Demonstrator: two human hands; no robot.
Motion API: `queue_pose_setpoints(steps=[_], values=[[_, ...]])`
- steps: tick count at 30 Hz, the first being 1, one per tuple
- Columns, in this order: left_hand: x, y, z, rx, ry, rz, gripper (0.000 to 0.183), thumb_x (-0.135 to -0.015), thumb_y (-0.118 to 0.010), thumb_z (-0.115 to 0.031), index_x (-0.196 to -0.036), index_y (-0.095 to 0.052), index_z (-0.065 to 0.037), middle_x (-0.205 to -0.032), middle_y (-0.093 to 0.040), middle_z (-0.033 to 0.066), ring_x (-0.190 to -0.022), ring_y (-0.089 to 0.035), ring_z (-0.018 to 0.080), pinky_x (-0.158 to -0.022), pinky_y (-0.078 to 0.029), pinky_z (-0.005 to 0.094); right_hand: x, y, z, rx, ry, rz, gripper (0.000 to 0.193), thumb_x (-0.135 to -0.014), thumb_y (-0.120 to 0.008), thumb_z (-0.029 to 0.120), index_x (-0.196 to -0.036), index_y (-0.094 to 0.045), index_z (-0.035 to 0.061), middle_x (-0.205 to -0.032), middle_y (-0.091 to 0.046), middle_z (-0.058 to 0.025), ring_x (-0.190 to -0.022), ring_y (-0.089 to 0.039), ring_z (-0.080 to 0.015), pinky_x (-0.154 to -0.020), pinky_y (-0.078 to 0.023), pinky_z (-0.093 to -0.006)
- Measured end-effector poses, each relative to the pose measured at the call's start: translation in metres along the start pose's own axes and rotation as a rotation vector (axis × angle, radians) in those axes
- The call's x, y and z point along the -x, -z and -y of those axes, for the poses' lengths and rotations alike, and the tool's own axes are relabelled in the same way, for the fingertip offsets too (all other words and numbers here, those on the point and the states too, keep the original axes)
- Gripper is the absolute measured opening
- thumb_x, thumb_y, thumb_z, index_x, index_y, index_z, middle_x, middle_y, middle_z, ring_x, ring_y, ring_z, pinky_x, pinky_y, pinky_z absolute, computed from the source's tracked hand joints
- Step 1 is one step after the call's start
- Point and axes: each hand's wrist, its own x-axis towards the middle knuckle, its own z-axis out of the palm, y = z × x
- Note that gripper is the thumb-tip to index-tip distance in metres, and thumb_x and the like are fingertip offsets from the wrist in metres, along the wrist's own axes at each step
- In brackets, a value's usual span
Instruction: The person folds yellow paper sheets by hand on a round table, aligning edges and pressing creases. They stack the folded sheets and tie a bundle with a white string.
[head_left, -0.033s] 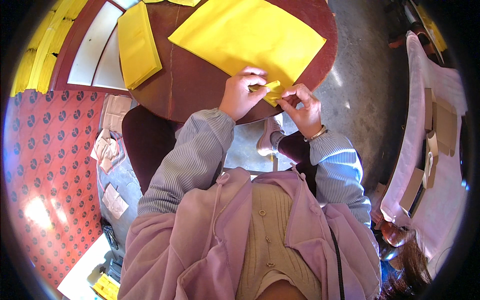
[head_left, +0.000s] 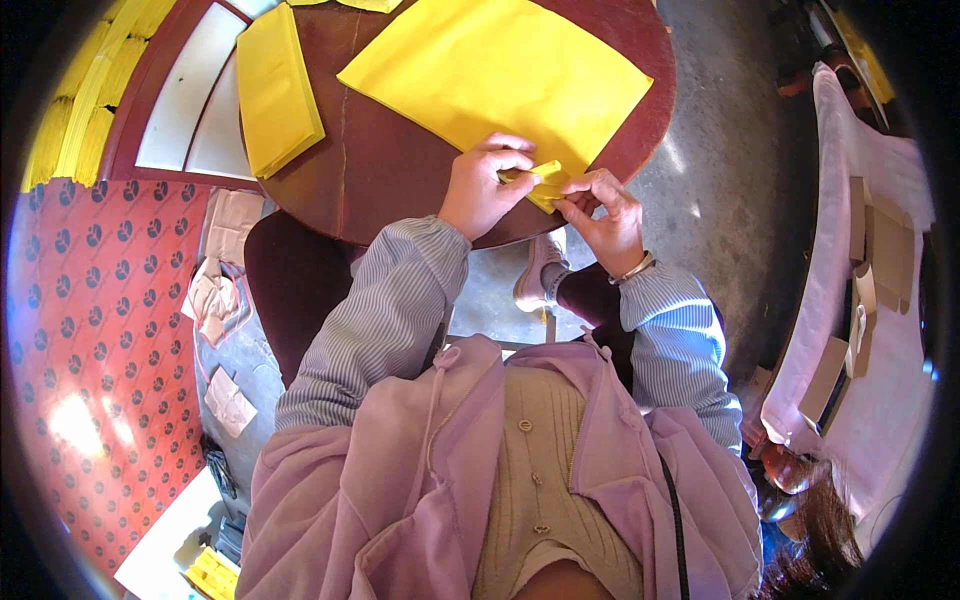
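Note:
A large yellow sheet point(head_left: 500, 75) of what looks like paper lies flat on the round red-brown table point(head_left: 395, 180). Close to the table's near edge, a narrow folded bit of yellow paper point(head_left: 548, 174) sits between my hands, over the sheet's near corner. Whether it belongs to that sheet I cannot tell. My left hand point(head_left: 485, 192) pinches its left end with thumb and curled fingers. From the right, my right hand point(head_left: 607, 218) grips the other end between thumb and fingertips. My fingers hide part of the fold.
Left of the sheet lies a folded yellow stack point(head_left: 277, 97), with more yellow pieces at the table's far edge. Yellow bundles point(head_left: 85, 100) are piled at far left. A pink-covered table point(head_left: 890, 370) with open cardboard boxes point(head_left: 888, 250) stands to the right.

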Motion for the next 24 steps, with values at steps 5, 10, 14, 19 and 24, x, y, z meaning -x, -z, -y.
queue_pose_setpoints(steps=[5,10,14,19,24], values=[[-0.001,0.001,0.001,0.019,0.015,0.012,0.015,-0.088,-0.08,-0.01,-0.098,-0.077,0.001,-0.12,-0.072,0.0127,-0.106,-0.072,0.0223,-0.089,-0.057,0.0322,-0.001,0.002,0.001,0.098,0.106,0.006,0.014,-0.086,-0.083,0.003,-0.099,-0.078,0.0022,-0.087,-0.069,-0.0042,-0.071,-0.066,-0.0097,-0.064,-0.052,-0.0254],[0.001,0.004,0.003,0.057,-0.003,0.039,0.015,-0.089,-0.077,-0.007,-0.101,-0.076,0.002,-0.122,-0.071,0.0136,-0.108,-0.071,0.0232,-0.09,-0.057,0.0327,-0.001,0.002,-0.002,-0.01,-0.066,0.029,0.012,-0.087,-0.083,0.003,-0.098,-0.077,0.0002,-0.088,-0.069,-0.0048,-0.076,-0.067,-0.0113,-0.068,-0.053,-0.0261],[0.001,0.011,0.004,0.038,-0.079,0.079,0.017,-0.086,-0.075,-0.003,-0.102,-0.073,0.002,-0.126,-0.07,0.0142,-0.113,-0.07,0.0244,-0.094,-0.056,0.0344,-0.003,0.001,-0.005,-0.017,-0.035,-0.015,0.013,-0.086,-0.085,0.006,-0.096,-0.078,0.0014,-0.082,-0.07,-0.0034,-0.068,-0.066,-0.0093,-0.063,-0.052,-0.0246],[0.001,0.012,0.002,0.058,-0.098,0.092,0.019,-0.082,-0.076,-0.003,-0.101,-0.073,0.001,-0.128,-0.07,0.0141,-0.116,-0.069,0.027,-0.098,-0.055,0.0363,-0.004,0.002,-0.004,-0.022,-0.053,-0.007,0.012,-0.086,-0.085,0.006,-0.095,-0.078,0.0015,-0.082,-0.071,-0.0036,-0.069,-0.067,-0.0091,-0.063,-0.053,-0.0245],[0.001,0.011,0.002,0.045,-0.1,0.079,0.017,-0.082,-0.078,-0.004,-0.098,-0.074,0.0,-0.126,-0.071,0.0138,-0.116,-0.069,0.0272,-0.098,-0.055,0.0364,-0.003,0.002,-0.002,-0.024,-0.087,0.016,0.011,-0.087,-0.083,0.003,-0.095,-0.076,0.0004,-0.085,-0.068,-0.0028,-0.075,-0.065,-0.0093,-0.067,-0.052,-0.025]])
